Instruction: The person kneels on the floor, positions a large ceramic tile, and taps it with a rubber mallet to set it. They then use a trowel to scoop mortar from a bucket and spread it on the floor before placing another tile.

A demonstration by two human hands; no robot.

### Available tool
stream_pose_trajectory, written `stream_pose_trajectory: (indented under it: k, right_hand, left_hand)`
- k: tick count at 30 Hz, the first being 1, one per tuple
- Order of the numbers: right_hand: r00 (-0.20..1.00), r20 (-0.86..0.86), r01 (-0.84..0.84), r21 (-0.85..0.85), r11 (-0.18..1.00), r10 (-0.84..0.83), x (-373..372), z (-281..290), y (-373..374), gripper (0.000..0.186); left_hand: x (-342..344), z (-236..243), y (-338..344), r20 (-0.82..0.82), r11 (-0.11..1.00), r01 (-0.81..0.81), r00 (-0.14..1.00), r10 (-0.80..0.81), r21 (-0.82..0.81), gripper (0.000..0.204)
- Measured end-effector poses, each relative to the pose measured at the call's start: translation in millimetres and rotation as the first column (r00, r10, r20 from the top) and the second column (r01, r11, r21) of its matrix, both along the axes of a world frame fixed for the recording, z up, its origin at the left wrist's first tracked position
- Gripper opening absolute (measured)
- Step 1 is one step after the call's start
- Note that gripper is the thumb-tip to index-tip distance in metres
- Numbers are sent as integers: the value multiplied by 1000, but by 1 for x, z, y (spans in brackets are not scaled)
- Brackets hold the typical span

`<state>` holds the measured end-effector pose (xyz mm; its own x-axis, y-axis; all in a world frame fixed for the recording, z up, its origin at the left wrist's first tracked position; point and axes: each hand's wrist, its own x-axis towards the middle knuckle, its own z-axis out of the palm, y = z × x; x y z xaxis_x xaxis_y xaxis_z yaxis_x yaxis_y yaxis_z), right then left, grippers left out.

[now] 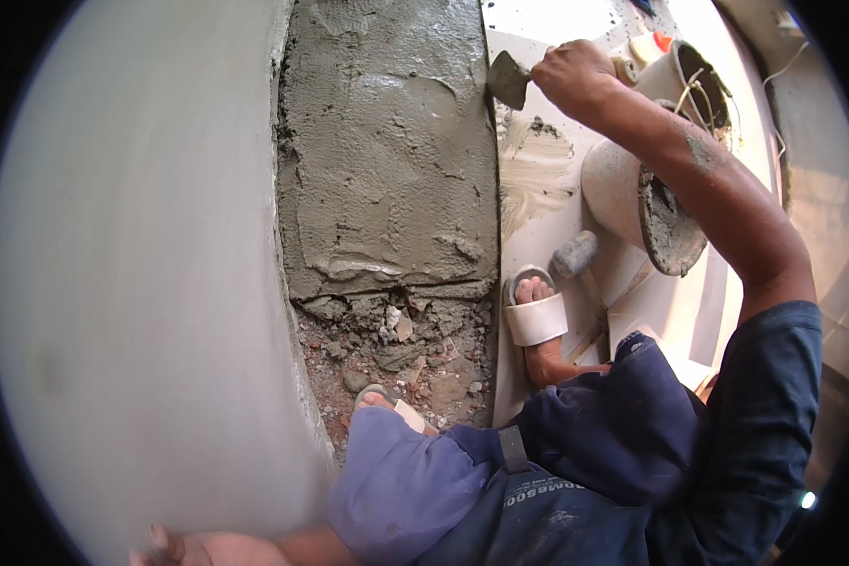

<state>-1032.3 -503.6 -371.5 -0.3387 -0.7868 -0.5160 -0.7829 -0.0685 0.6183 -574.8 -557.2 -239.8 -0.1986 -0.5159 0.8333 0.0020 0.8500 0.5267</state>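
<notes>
In my right hand, closed round its handle, is a trowel. Its grey, mortar-smeared blade hangs at the right edge of a strip of wet grey mortar. The mortar's surface is mostly flattened, with a few ridges, and breaks off in a ragged near edge. My left hand is low at the left beside the pale wall, partly cut off by the picture's edge. Its palm shows, its fingers look apart, and I see nothing held in it.
Gravelly rubble lies between the mortar and my body, with one sandalled foot on it. At the right, a mortar-caked bucket lies tipped near another bucket. A mallet lies by my other foot. The pale wall borders the left.
</notes>
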Motion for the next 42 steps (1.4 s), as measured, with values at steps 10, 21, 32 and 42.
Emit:
stream_pose_trajectory:
  k: [10, 21, 32, 42]
  right_hand:
    - [990, 131, 52, 62, 997, -59, 103, 12, 76, 10]
    - [957, 269, 39, 270, 962, -114, 193, 33, 136, 12]
    - [627, 554, 684, -54, 727, -548, 149, 164, 228, 40]
    - [394, 328, 903, 38, 429, -859, -14, 144, 308, 25]
  left_hand:
    - [36, -10, 20, -95, 878, 179, 984, -152, 443, 54]
    - [29, -9, 25, -127, 835, 181, 983, -134, 520, 56]
    - [30, -10, 23, -2, 869, 121, 991, -137, 479, 55]
    - [33, -5, 22, 208, 860, 29, 966, -156, 510, 62]
